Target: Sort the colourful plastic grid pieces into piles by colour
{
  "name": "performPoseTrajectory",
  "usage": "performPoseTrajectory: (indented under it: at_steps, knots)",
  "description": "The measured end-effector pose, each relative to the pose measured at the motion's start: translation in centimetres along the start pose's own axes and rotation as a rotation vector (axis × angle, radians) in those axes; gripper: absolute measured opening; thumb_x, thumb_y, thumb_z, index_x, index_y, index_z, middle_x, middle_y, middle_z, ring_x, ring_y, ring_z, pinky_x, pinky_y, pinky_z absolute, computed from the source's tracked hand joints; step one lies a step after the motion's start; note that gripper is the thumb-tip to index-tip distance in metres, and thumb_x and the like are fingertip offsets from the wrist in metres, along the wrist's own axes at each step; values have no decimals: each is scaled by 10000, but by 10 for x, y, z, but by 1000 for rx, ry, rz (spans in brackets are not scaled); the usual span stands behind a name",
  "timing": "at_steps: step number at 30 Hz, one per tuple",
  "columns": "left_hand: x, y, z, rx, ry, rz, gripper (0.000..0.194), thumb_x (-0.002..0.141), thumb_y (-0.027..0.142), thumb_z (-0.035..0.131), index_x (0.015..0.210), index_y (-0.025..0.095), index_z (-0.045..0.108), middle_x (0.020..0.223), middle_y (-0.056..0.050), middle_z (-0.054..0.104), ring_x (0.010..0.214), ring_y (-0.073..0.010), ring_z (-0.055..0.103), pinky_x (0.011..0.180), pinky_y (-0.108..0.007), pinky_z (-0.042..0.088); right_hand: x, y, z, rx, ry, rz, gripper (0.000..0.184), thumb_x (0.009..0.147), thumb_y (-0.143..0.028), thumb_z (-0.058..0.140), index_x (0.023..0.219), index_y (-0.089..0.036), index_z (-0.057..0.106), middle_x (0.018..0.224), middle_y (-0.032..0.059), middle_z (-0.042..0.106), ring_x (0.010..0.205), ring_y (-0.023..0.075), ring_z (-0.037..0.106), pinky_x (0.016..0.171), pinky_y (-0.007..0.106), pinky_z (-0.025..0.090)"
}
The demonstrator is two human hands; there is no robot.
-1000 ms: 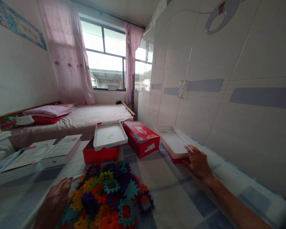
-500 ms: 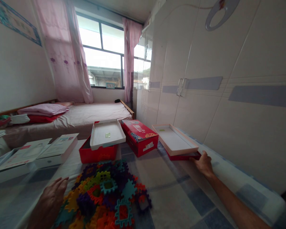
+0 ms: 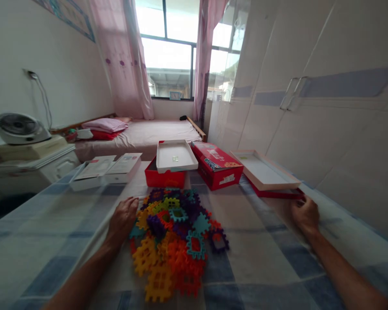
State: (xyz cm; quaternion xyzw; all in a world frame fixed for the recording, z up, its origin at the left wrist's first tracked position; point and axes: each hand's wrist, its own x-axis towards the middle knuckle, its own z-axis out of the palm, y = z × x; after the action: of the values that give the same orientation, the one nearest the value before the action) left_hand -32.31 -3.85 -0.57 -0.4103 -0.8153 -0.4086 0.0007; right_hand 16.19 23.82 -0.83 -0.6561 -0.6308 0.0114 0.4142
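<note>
My right hand has its fingers closed on the near right corner of a shallow red box. A white-lined box lid rests askew on top of that red box. My left hand lies flat on the checked cloth with fingers stretched out, holding nothing. Right beside it is a pile of interlocking plastic toy blocks in orange, yellow, purple, red, green and light blue. Many of these pieces have notched edges and window-like holes.
Beyond the pile stands an open red box with a white-lined lid tilted across it. A printed red box is to its right. White boxes lie at the left. A wardrobe flanks the right side.
My right hand has slid from the lid's edge to the red box's corner beneath, and the red box now sticks out further. The view has swung left and down. My left hand stays beside the pile.
</note>
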Motion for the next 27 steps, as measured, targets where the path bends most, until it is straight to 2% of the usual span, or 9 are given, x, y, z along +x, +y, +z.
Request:
performPoseTrajectory:
  at_steps: [2, 4, 7, 11, 14, 17, 21, 24, 27]
  knots:
    - [-5, 10, -2, -76, -47, -1, 562, 829, 542, 284, 1084, 155, 603, 1177, -111, 610, 1134, -241, 540, 1036, -380, 372, -9, -16, -4, 36, -15, 47, 504, 720, -293, 431, 1132, -28, 550, 995, 245, 639, 839, 318, 637, 775, 453, 485]
    - [-10, 17, -4, -157, -111, 19, 550, 860, 535, 279, 1120, 170, 598, 1158, -81, 630, 1094, -221, 565, 1006, -353, 398, -27, -45, -10, 144, -162, 1, 426, 747, -324, 449, 1102, -129, 579, 1009, 152, 662, 805, 254, 649, 768, 394, 499]
    - [-13, 21, -5, -216, -142, 72, 534, 880, 517, 278, 1122, 175, 609, 1157, -62, 640, 1089, -209, 568, 991, -330, 404, -64, -102, -23, 349, -591, -244, 356, 776, -403, 510, 1043, -195, 617, 983, 73, 677, 836, 204, 641, 748, 311, 497]
    - [-12, 18, -5, -226, -152, 67, 543, 882, 518, 268, 1110, 167, 613, 1128, -65, 654, 1077, -212, 570, 976, -331, 411, -114, -157, -36, 232, -1021, -564, 434, 727, -440, 637, 1100, -219, 625, 996, 65, 647, 847, 208, 615, 750, 303, 471]
    - [-11, 15, -5, -223, -172, 79, 546, 887, 520, 257, 1121, 173, 607, 1137, -64, 649, 1077, -212, 567, 978, -336, 406, -140, -167, -36, 158, -1003, -629, 497, 663, -362, 717, 1125, -218, 601, 1049, 74, 606, 923, 223, 584, 817, 311, 432]
    - [-11, 15, -5, -214, -171, 100, 536, 889, 520, 259, 1108, 186, 616, 1136, -55, 649, 1086, -211, 560, 985, -330, 398, -151, -164, -33, 249, -1020, -580, 341, 712, -240, 645, 1045, -197, 586, 955, 40, 617, 858, 179, 578, 761, 266, 418]
    - [-11, 16, -4, -228, -179, 95, 524, 892, 512, 265, 1123, 198, 615, 1143, -51, 646, 1094, -213, 555, 986, -329, 395, -142, -161, -32, 399, -1085, -450, 83, 795, -234, 509, 838, -186, 561, 746, -14, 597, 697, 132, 550, 655, 242, 400]
    - [-11, 16, -2, -232, -179, 91, 517, 900, 499, 256, 1131, 206, 613, 1156, -50, 640, 1106, -215, 545, 988, -338, 391, -128, -171, -30, 488, -1073, -322, 101, 807, -265, 474, 813, -186, 536, 656, -37, 538, 588, 113, 508, 582, 235, 396]
    - [-11, 16, -2, -225, -171, 100, 507, 905, 492, 258, 1124, 209, 619, 1155, -44, 638, 1105, -212, 544, 985, -337, 391, -125, -195, -22, 469, -1022, -336, 121, 811, -264, 462, 857, -191, 546, 644, -39, 539, 564, 112, 503, 577, 241, 397]
